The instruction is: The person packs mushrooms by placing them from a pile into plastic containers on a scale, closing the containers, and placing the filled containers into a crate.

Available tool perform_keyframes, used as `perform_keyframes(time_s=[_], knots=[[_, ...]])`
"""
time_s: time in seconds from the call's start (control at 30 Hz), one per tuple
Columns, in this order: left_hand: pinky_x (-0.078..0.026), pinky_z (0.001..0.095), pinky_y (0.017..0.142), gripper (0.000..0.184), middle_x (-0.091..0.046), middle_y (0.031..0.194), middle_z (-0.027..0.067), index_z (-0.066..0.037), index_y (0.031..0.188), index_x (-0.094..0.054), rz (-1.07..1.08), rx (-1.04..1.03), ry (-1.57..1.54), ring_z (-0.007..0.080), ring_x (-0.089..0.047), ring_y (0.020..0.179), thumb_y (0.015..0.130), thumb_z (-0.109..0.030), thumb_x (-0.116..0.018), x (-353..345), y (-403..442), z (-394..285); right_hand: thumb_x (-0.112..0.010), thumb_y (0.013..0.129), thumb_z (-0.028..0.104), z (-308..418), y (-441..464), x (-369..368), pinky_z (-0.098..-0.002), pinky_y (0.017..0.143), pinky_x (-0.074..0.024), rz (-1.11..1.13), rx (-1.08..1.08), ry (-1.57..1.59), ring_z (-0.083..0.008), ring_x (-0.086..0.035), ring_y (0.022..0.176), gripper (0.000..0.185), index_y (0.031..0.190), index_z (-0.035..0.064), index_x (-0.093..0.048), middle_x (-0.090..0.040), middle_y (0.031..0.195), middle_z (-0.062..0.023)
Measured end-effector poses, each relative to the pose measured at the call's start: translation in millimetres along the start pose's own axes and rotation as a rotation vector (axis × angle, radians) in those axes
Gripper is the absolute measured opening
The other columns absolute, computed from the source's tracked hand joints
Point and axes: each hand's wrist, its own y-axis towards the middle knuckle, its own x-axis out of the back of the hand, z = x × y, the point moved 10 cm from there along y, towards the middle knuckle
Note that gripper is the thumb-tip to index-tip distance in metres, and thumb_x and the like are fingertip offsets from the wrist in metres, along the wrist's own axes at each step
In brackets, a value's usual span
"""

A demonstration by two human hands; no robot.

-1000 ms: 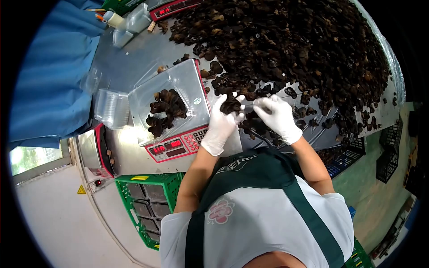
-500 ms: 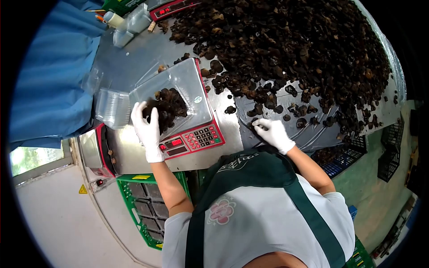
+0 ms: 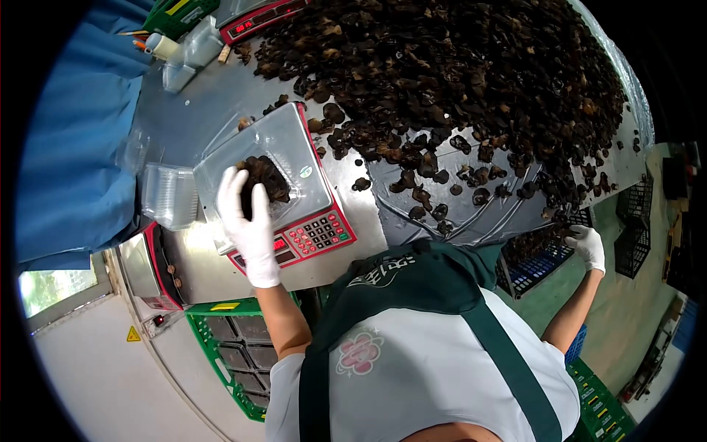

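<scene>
My left hand [image 3: 247, 221], in a white glove, curls its fingers and thumb around dark wood ear mushrooms [image 3: 266, 180]. These lie on a clear plastic tray on a red-edged digital scale [image 3: 313, 151]; the hand hides part of them. My right hand [image 3: 588, 247], also gloved in white, is stretched far out to the right at the edge of a dark basket [image 3: 541, 274] with mushrooms in it. Its fingers are bent together, with a brown wood ear piece seemingly at the tips. A large heap of wood ears [image 3: 449, 66] covers the back of the table.
Stacked clear trays [image 3: 169, 195] stand left of the scale. A second scale [image 3: 250, 22] is at the back and a third scale [image 3: 147, 265] at the left. Below the table edge sits a green crate [image 3: 221, 353] with filled boxes. Loose mushrooms lie on grey plastic sheeting [image 3: 471, 217].
My right hand has swung right, from above the sheeting to the basket. My left hand stays at the scale, gathered closer around the mushrooms. The whole view has shifted slightly.
</scene>
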Motion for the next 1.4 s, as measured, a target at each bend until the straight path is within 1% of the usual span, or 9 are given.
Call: perform_keyframes(time_s=[0.1,0.2,0.5,0.63,0.9,1.03,1.1,1.23,1.4], knots=[[-0.045,0.036,0.098,0.032,-0.061,0.119,0.0122,-0.004,0.111,-0.064,0.174,-0.109,-0.242,0.0275,-0.058,0.112,0.079,-0.002,-0.068,-50.4,-14.0,-53.0,-0.073,0.078,0.022,22.9,4.0,7.8,-0.0317,0.076,-0.0531,-0.329,0.146,-0.024,-0.0243,-0.07,0.087,0.038,0.109,0.001,-0.067,-0.071,0.095,-0.0171],[-0.048,0.0354,0.095,0.034,-0.062,0.115,0.0141,-0.007,0.109,-0.065,0.514,-0.156,-0.349,0.028,-0.059,0.11,0.076,-0.013,-0.072,-139.0,-53.5,-76.9,-0.069,0.082,0.021,120.3,-6.1,-25.5,-0.029,0.075,-0.053,-0.264,0.388,0.354,-0.021,-0.07,0.085,0.029,0.104,0.0027,-0.069,-0.071,0.094,-0.0146],[-0.052,0.0386,0.07,0.042,-0.057,0.096,0.0065,-0.014,0.118,-0.055,0.779,-0.355,0.127,0.0252,-0.061,0.091,0.078,-0.024,-0.067,-252.4,-135.6,-68.4,-0.071,0.076,0.031,363.5,-42.6,-137.3,-0.0362,0.081,-0.0518,-0.417,0.872,0.088,-0.0274,-0.061,0.097,0.047,0.116,0.0093,-0.06,-0.067,0.103,-0.0093],[-0.052,0.037,0.07,0.034,-0.059,0.092,0.0062,-0.014,0.109,-0.06,0.822,-0.333,0.145,0.0246,-0.063,0.087,0.08,-0.03,-0.067,-244.1,-126.8,-62.6,-0.064,0.078,0.021,363.5,-31.7,-159.9,-0.0382,0.081,-0.0516,-0.236,0.776,0.018,-0.0307,-0.062,0.095,0.036,0.111,0.0067,-0.062,-0.067,0.097,-0.0128],[-0.05,0.0366,0.084,0.036,-0.058,0.119,0.0071,-0.01,0.116,-0.058,0.666,-0.293,-0.059,0.0254,-0.058,0.105,0.085,-0.027,-0.062,-267.1,-58.4,-101.7,-0.057,0.085,0.009,275.5,-0.7,-142.7,-0.0271,0.069,-0.0538,0.483,0.449,1.361,-0.0181,-0.065,0.08,0.036,0.119,-0.0042,-0.057,-0.066,0.105,-0.0122],[-0.044,0.0424,0.096,0.04,-0.047,0.134,0.0121,-0.013,0.122,-0.055,0.554,-0.67,0.176,0.0305,-0.047,0.122,0.082,-0.013,-0.058,-324.2,-44.9,-155.6,-0.06,0.088,0.017,265.9,7.7,-118.4,-0.0259,0.069,-0.0514,0.406,0.48,1.392,-0.0141,-0.062,0.085,0.03,0.114,0.0034,-0.059,-0.065,0.107,-0.0079],[-0.028,0.0578,0.106,0.033,-0.043,0.141,0.0144,-0.012,0.114,-0.06,0.507,-0.799,0.287,0.0328,-0.036,0.132,0.082,-0.013,-0.056,-350.5,-51.5,-161.1,-0.063,0.089,0.023,266.2,12.8,-114.2,-0.024,0.067,-0.0495,0.352,0.446,1.363,-0.0106,-0.06,0.08,0.022,0.104,0.0064,-0.063,-0.065,0.102,-0.0053],[-0.028,0.0571,0.106,0.015,-0.057,0.121,0.0081,-0.011,0.094,-0.063,0.439,-0.813,0.128,0.0307,-0.041,0.129,0.08,-0.015,-0.06,-341.9,-54.5,-157.9,-0.072,0.084,0.025,273.6,30.4,-91.0,-0.0235,0.065,-0.0485,0.08,0.436,0.97,-0.0062,-0.057,0.075,0.023,0.091,0.0035,-0.068,-0.064,0.083,0.0009],[-0.048,0.034,0.074,0.029,-0.06,0.081,0.004,-0.008,0.082,-0.057,0.588,-0.195,-0.244,0.0232,-0.06,0.08,0.068,-0.02,-0.08,-290.2,-51.7,-108.1,-0.072,0.078,0.02,312.5,63.0,-28.4,-0.027,0.068,-0.049,-0.377,0.571,0.705,-0.0107,-0.061,0.07,0.022,0.085,0.0008,-0.065,-0.067,0.076,-0.0074]])
